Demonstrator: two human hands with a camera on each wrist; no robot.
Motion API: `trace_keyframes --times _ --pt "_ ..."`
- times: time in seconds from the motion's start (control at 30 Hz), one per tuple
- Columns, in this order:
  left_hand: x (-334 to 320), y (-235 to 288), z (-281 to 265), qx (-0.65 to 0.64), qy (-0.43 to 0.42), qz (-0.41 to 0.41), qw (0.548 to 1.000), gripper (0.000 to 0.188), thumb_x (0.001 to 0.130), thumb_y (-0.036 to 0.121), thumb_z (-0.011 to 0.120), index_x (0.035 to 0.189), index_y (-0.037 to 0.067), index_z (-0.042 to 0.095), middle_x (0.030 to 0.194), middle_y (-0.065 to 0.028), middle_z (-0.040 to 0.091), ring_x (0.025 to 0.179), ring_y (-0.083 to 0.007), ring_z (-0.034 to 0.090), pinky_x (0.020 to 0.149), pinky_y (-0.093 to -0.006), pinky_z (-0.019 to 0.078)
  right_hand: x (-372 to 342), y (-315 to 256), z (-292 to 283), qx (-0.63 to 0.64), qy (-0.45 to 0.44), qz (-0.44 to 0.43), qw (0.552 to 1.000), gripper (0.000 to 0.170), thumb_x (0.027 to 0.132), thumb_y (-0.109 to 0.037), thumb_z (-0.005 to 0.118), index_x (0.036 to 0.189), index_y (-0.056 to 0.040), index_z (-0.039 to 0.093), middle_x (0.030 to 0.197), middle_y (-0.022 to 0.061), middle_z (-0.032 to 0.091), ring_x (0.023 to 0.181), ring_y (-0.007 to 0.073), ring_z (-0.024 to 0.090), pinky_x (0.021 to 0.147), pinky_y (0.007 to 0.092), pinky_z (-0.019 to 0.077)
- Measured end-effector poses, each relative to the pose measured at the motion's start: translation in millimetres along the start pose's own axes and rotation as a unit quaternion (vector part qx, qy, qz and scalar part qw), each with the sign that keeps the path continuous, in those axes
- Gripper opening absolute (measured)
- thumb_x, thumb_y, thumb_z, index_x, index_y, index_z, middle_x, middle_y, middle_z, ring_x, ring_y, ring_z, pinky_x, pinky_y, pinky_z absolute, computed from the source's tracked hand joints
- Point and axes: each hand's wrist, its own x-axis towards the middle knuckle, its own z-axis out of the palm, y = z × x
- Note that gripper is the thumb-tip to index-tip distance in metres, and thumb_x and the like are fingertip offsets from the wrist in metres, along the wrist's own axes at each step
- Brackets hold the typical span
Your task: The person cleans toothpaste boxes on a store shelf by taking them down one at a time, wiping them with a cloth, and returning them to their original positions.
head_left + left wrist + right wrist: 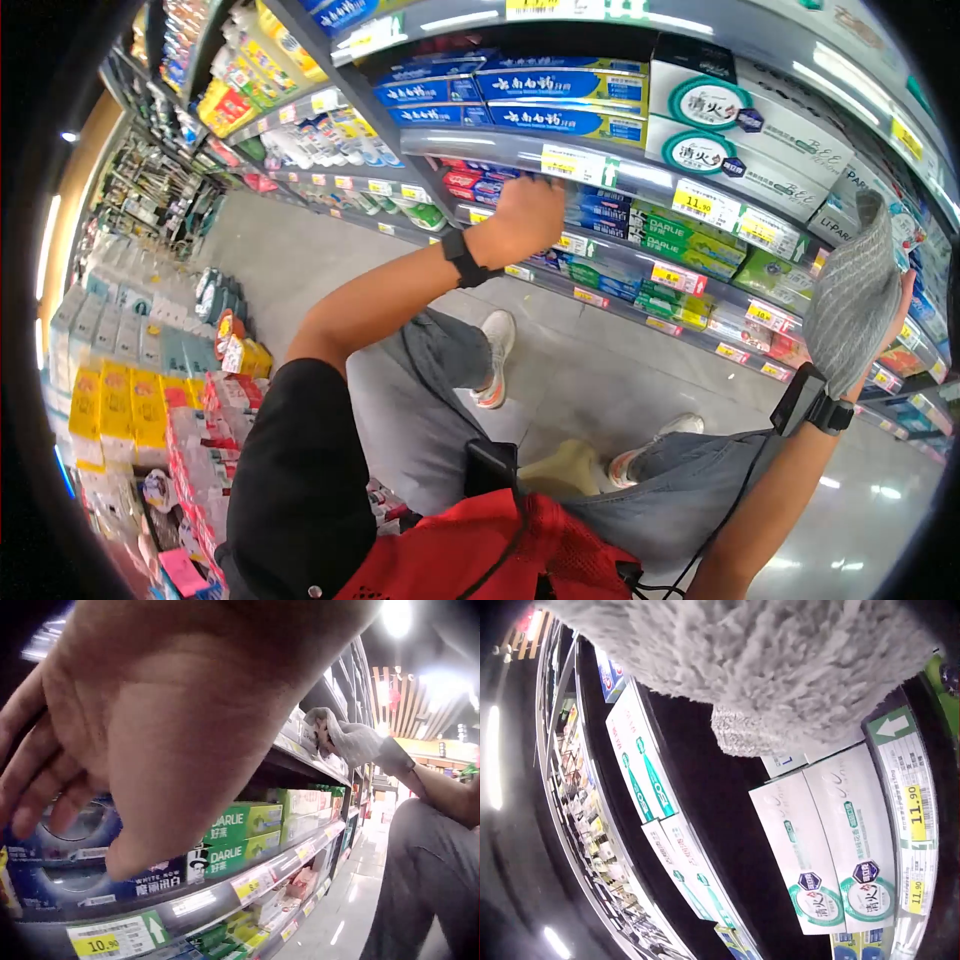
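Observation:
My left hand (530,215) is at the middle shelf, its fingers over dark blue toothpaste boxes (82,877). In the left wrist view the left hand (150,742) has loosely bent, spread fingers and nothing between them. Green Darlie toothpaste boxes (685,235) lie to its right. My right hand (905,295) is at the far right, mostly covered by a grey cloth (855,300) that it holds. In the right wrist view the fluffy cloth (765,660) hangs over white toothpaste boxes (821,847) and hides the fingers.
Blue toothpaste boxes (570,100) and white ones (740,130) fill the upper shelf. Price labels (705,200) run along the shelf edges. At left stand yellow packs (115,405) and a further shelf of bottles (330,135). Grey floor tiles (550,350) lie beneath.

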Motion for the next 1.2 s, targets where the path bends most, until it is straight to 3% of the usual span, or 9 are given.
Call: trace_keyframes --times 0.2,0.3,0.4,0.53,0.8,0.97,1.07,1.13,1.2 --pt "9.0 -37.6 42.4 -0.078 0.230 0.104 0.964 0.042 0.079 0.017 0.062 0.117 0.000 0.065 0.110 -0.0201 0.070 0.107 -0.0356 0.066 0.095 -0.0477 0.0502 -25.1 54.1 70.1 0.012 -0.193 0.026 0.981 0.071 0.101 -0.055 0.043 0.145 0.0001 0.046 0.121 0.0175 0.066 0.102 0.0253 0.067 0.084 0.0358 0.0572" --pt "14.5 -42.2 46.5 -0.094 0.172 0.079 0.977 0.045 0.081 0.013 0.060 0.124 0.000 0.063 0.121 -0.0196 0.067 0.115 -0.0341 0.064 0.105 -0.0477 0.0452 -38.2 94.8 106.1 0.041 -0.297 0.111 0.947 0.071 0.102 -0.054 0.039 0.146 0.0017 0.044 0.121 0.0164 0.066 0.101 0.0228 0.066 0.080 0.0325 0.0552" --pt "23.9 -39.5 69.5 0.021 0.340 0.095 0.936 0.040 0.086 0.014 0.058 0.125 0.003 0.062 0.116 -0.0150 0.070 0.111 -0.0296 0.066 0.100 -0.0439 0.0494 -54.2 122.3 87.7 -0.079 0.005 0.100 0.992 0.061 0.104 -0.047 0.040 0.141 0.0010 0.051 0.131 0.0150 0.063 0.112 0.0244 0.062 0.096 0.0368 0.0494" --pt "16.7 -36.8 69.0 0.004 0.285 0.089 0.954 0.046 0.086 0.015 0.061 0.130 0.004 0.060 0.132 -0.0104 0.064 0.130 -0.0293 0.055 0.112 -0.0472 0.0389 -56.3 164.6 89.5 -0.215 0.111 0.066 0.968 0.051 0.104 -0.042 0.048 0.134 -0.0023 0.056 0.125 0.0106 0.065 0.111 0.0250 0.063 0.098 0.0407 0.0491" --pt "10.1 -44.2 68.5 -0.034 0.281 0.071 0.957 0.035 0.086 0.017 0.064 0.117 0.000 0.062 0.115 -0.0182 0.066 0.112 -0.0330 0.064 0.096 -0.0460 0.0500 -67.4 206.3 90.3 -0.127 0.020 0.271 0.954 0.053 0.103 -0.044 0.050 0.135 -0.0018 0.054 0.126 0.0122 0.065 0.111 0.0263 0.065 0.098 0.0414 0.0510" --pt "-19.8 -54.3 55.4 -0.280 0.174 0.073 0.941 0.047 0.086 0.027 0.074 0.119 -0.002 0.057 0.119 -0.0229 0.058 0.107 -0.0394 0.061 0.091 -0.0464 0.0507 -74.1 221.2 97.3 -0.136 0.014 0.327 0.935 0.052 0.104 -0.045 0.049 0.135 -0.0031 0.055 0.129 0.0106 0.064 0.115 0.0236 0.063 0.101 0.0407 0.0486" --pt "-41.8 -37.2 47.1 -0.403 0.149 0.049 0.902 0.046 0.091 0.032 0.073 0.116 -0.003 0.056 0.102 -0.0195 0.061 0.096 -0.0320 0.063 0.081 -0.0406 0.0510 -75.4 227.9 102.9 -0.123 0.050 0.319 0.938 0.055 0.104 -0.046 0.049 0.137 -0.0020 0.053 0.130 0.0127 0.064 0.115 0.0264 0.064 0.100 0.0425 0.0502" --pt "-61.8 -22.7 12.6 -0.620 -0.064 -0.026 0.782 0.044 0.094 0.035 0.071 0.111 -0.002 0.058 0.091 -0.0124 0.061 0.085 -0.0199 0.061 0.074 -0.0339 0.0495 -73.4 231.4 97.4 -0.122 0.060 0.324 0.936 0.059 0.104 -0.050 0.046 0.138 -0.0019 0.052 0.132 0.0129 0.062 0.118 0.0269 0.062 0.103 0.0437 0.0479" --pt "-76.0 -7.8 2.3 -0.640 -0.090 -0.002 0.763 0.043 0.094 0.036 0.071 0.110 -0.002 0.058 0.090 -0.0103 0.061 0.082 -0.0162 0.059 0.071 -0.0321 0.0485 -73.9 229.7 101.5 -0.064 0.048 0.327 0.942 0.065 0.104 -0.056 0.041 0.139 -0.0021 0.052 0.134 0.0132 0.061 0.121 0.0271 0.060 0.106 0.0447 0.0452"
